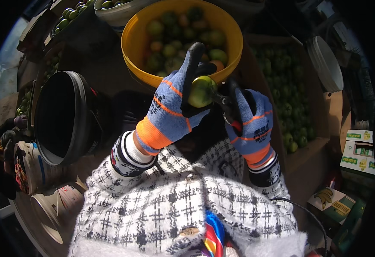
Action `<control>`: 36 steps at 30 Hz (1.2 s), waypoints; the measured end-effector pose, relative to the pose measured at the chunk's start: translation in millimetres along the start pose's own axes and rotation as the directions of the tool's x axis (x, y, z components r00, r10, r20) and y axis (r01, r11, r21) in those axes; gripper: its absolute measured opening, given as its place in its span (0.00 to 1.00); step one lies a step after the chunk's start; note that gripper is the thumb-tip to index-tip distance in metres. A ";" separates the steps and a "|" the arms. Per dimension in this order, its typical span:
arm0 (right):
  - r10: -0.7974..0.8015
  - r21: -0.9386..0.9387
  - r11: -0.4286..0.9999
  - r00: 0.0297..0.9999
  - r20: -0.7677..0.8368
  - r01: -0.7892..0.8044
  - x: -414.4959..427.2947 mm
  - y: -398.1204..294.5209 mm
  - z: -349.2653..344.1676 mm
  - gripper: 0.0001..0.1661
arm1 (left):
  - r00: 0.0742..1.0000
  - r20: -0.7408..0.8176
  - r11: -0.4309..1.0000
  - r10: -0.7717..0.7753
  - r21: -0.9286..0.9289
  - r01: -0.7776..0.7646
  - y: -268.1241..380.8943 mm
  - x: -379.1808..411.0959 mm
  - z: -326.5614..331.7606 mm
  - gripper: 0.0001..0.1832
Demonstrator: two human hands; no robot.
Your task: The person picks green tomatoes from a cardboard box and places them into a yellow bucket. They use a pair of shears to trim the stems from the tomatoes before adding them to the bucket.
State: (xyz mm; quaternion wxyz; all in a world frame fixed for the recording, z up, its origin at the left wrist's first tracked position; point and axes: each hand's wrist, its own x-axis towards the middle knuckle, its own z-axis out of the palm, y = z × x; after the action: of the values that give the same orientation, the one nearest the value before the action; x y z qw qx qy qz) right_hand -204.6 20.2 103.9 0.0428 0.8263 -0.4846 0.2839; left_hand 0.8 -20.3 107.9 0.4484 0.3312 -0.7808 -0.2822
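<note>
My left hand (174, 102), in a blue and orange knit glove with black coating, holds a green tomato (201, 93) in front of my chest. In my right hand (253, 112), gloved alike, are small hand snips (226, 102) with a red part on the handle. Their tip is at the right side of the tomato, where the stem end seems to be; whether the blades are closed is hard to see. Just beyond both hands stands a yellow bucket (130, 45), partly filled with green and some orange-tinged tomatoes (174, 35).
A black bucket (74, 112) tilts at the left, near white pails (46, 221). To the right is a cardboard box (316, 147) of green tomatoes (287, 96). Stacked white tubs (327, 64) and banana cartons (335, 205) lie farther right. Another person's gloved hand (20, 122) shows far left.
</note>
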 end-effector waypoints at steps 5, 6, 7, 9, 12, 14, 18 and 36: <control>0.032 -0.091 0.995 0.999 0.033 -0.029 -13.2 9.3 0.3 0.39 | 0.997 -0.004 0.997 -0.076 0.010 0.076 -0.6 -6.5 1.5 0.59; 0.037 -0.097 0.995 0.998 0.048 -0.033 -13.3 8.4 -0.6 0.39 | 0.996 0.007 0.996 -0.090 0.029 0.089 -1.5 -7.4 1.2 0.59; 0.033 -0.106 0.994 0.998 0.053 -0.028 -12.8 8.1 -0.1 0.39 | 0.999 0.004 0.998 -0.051 0.034 0.051 -1.7 -6.6 0.9 0.58; 0.028 -0.124 0.992 0.998 0.063 -0.020 -11.8 7.8 1.2 0.39 | 1.000 0.000 0.999 0.026 0.042 -0.026 -2.2 -4.3 0.9 0.57; 0.019 -0.135 0.991 0.997 0.071 -0.009 -12.6 8.3 3.7 0.39 | 0.998 0.032 0.999 -0.045 -0.010 0.046 -5.5 -7.3 2.7 0.55; 0.004 -0.134 0.991 0.998 0.058 0.004 -14.0 8.2 6.4 0.39 | 0.999 0.044 0.999 -0.026 0.023 0.025 -3.5 -9.4 1.4 0.55; 0.027 -0.101 0.995 0.992 0.121 -0.015 -22.8 13.1 11.9 0.43 | 0.992 0.103 0.984 -0.072 0.172 0.054 -9.1 -16.6 4.8 0.55; 0.238 -0.070 0.971 0.929 0.283 -0.228 -98.9 12.4 57.0 0.41 | 0.854 0.496 -0.083 0.154 0.868 -0.489 -18.3 -19.7 2.1 0.25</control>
State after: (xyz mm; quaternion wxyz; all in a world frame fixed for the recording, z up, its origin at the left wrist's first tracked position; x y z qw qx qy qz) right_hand -227.0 70.7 3.2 -0.0475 0.7947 -0.5852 0.1542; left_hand 11.3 -16.2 83.4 0.0426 0.3099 -0.8503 0.4233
